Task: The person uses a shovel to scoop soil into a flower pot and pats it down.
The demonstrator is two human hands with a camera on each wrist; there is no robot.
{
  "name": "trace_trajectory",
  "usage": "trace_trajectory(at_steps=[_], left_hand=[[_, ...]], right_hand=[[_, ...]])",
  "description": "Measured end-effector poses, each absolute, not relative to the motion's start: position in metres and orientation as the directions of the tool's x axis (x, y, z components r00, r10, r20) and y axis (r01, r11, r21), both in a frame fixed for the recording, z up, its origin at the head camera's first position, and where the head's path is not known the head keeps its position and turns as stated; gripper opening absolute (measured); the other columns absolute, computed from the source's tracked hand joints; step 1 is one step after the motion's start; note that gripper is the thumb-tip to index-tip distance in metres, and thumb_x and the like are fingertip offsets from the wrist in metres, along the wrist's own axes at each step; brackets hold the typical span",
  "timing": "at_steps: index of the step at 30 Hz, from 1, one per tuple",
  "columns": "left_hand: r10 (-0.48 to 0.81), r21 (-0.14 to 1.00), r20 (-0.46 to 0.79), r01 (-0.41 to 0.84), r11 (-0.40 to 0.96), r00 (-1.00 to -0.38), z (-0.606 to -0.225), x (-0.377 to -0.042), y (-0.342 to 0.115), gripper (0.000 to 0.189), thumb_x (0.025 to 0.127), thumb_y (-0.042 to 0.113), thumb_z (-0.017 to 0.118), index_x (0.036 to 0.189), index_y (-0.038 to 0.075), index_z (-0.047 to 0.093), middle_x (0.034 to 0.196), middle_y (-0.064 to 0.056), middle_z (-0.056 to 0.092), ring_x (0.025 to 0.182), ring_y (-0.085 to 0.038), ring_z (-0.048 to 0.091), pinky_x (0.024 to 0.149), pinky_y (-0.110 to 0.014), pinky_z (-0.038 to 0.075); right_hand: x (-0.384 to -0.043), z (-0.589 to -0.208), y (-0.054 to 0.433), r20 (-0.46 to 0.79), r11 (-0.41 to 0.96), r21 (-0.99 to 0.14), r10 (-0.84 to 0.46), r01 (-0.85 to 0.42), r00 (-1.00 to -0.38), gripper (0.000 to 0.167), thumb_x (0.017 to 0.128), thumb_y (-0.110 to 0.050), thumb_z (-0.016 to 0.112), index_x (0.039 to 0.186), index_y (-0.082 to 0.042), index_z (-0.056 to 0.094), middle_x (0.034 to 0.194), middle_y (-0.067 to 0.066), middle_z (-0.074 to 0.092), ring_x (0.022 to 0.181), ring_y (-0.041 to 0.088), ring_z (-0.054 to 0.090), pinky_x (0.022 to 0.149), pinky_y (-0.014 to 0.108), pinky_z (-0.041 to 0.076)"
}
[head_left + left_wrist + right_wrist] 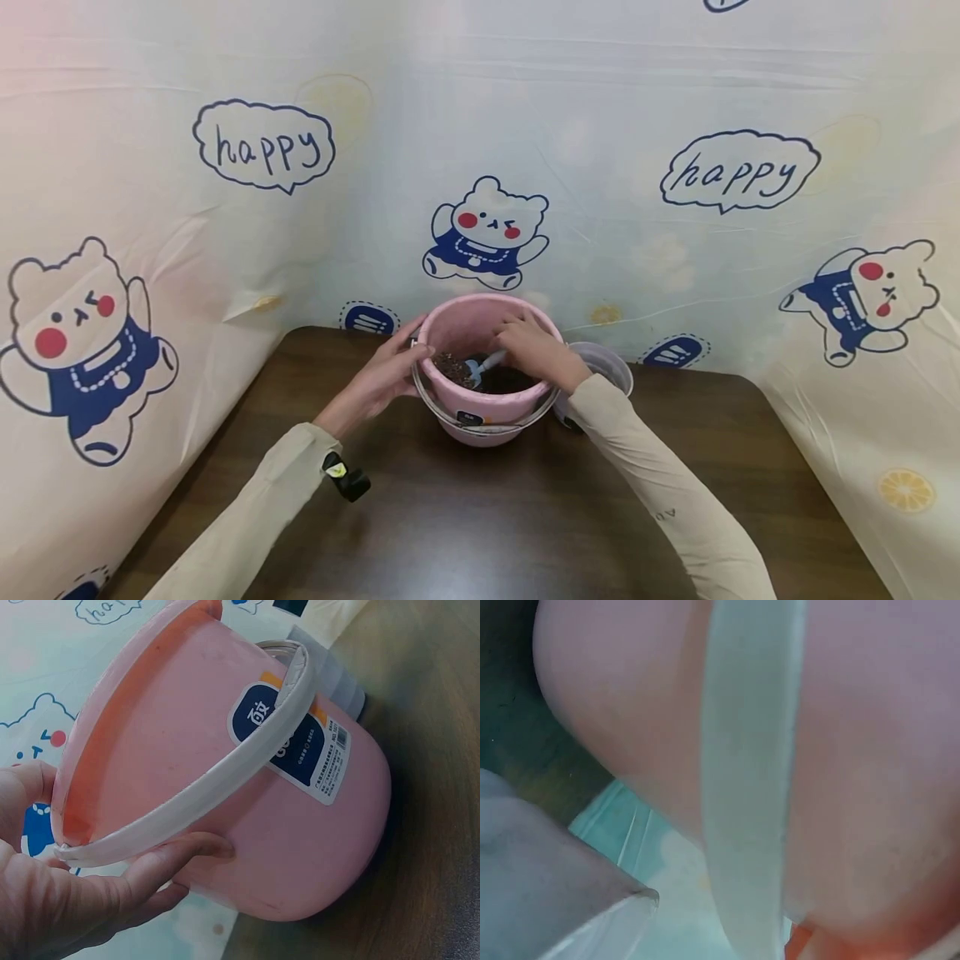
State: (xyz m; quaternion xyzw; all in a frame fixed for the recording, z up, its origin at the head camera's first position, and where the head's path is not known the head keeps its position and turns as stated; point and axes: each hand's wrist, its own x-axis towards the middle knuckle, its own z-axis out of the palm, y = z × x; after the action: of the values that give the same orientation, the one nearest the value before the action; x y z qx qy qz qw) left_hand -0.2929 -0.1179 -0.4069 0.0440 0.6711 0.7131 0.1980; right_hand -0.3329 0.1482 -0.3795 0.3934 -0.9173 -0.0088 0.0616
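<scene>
While the left hand [382, 375] grips a round pink plastic bucket [502, 408] by its rim, the right hand [536, 343] reaches inside, opposite that grip; whether it clasps the small blue-grey pronged tool [474, 374] on the dark soil [510, 382], I cannot tell. Beyond the right wrist stands a translucent grey tub [621, 370].

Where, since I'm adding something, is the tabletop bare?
Bare tabletop lies between left sleeve and right sleeve, before the pink bucket, and right of the grey container. Crowded: around the bucket, left hand at its rim, right hand inside.
</scene>
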Motion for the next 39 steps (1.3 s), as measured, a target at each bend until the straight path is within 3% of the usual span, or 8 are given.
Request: trace_trajectory(at_steps=[5, 19, 28, 35, 39], left_hand=[[0.331, 0.974, -0.205, -0.227, -0.026, -0.921, -0.408, -0.292, -0.118, 0.077, 0.104, 0.021, 0.056, 0.168, 0.038, 0.017, 0.174, -0.016, 0.01, 0.149, -0.047, 0.032, 0.105, -0.071, 0.046], [0.337, 0.97, -0.211, -0.239, -0.045, -0.918, -0.405, -0.291, -0.12, 0.077, 0.105, 0.021, 0.056, 0.169, 0.036, 0.016, 0.174, -0.015, 0.008, 0.145, -0.045, 0.037, 0.108, -0.069, 0.044], [0.313, 0.968, -0.21, -0.242, -0.065, -0.926, -0.407, -0.289, -0.117, 0.076, 0.105, 0.022, 0.057, 0.169, 0.035, 0.017, 0.174, -0.014, 0.01, 0.146, -0.045, 0.035, 0.107, -0.07, 0.044], [0.314, 0.966, -0.222, -0.251, -0.056, -0.923, -0.406, -0.29, -0.118, 0.076, 0.105, 0.024, 0.058, 0.168, 0.036, 0.018, 0.173, -0.016, 0.012, 0.146, -0.047, 0.035, 0.106, -0.07, 0.045], [0.312, 0.962, -0.235, -0.267, -0.062, -0.921, -0.406, -0.29, -0.119, 0.075, 0.105, 0.025, 0.06, 0.168, 0.038, 0.02, 0.173, -0.016, 0.013, 0.147, -0.046, 0.034, 0.107, -0.071, 0.044]], right_hand=[[-0.332, -0.375, 0.154, 0.131, 0.672, -0.007, -0.733, -0.74, -0.667, 0.017, 0.089, -0.01, 0.082, 0.106, -0.008, 0.079, 0.106, 0.007, 0.075, 0.111, 0.027, 0.063, 0.107, 0.048, 0.044], [-0.333, -0.361, 0.175, 0.182, 0.65, -0.257, -0.694, -0.715, -0.697, 0.025, 0.089, -0.016, 0.085, 0.114, -0.013, 0.081, 0.114, 0.004, 0.075, 0.119, 0.024, 0.053, 0.098, 0.048, 0.03], [-0.326, -0.358, 0.188, 0.285, 0.655, -0.245, -0.656, -0.715, -0.699, 0.025, 0.085, -0.001, 0.084, 0.109, -0.007, 0.08, 0.107, 0.008, 0.072, 0.111, 0.028, 0.052, 0.093, 0.049, 0.032], [-0.318, -0.357, 0.192, 0.322, 0.634, -0.282, -0.644, -0.72, -0.694, 0.035, 0.088, 0.003, 0.08, 0.122, -0.009, 0.078, 0.123, 0.013, 0.073, 0.119, 0.031, 0.05, 0.094, 0.052, 0.031], [-0.314, -0.359, 0.196, 0.338, 0.645, -0.287, -0.624, -0.708, -0.705, 0.036, 0.09, 0.0, 0.079, 0.123, -0.013, 0.078, 0.12, 0.009, 0.073, 0.112, 0.026, 0.049, 0.089, 0.047, 0.028]])
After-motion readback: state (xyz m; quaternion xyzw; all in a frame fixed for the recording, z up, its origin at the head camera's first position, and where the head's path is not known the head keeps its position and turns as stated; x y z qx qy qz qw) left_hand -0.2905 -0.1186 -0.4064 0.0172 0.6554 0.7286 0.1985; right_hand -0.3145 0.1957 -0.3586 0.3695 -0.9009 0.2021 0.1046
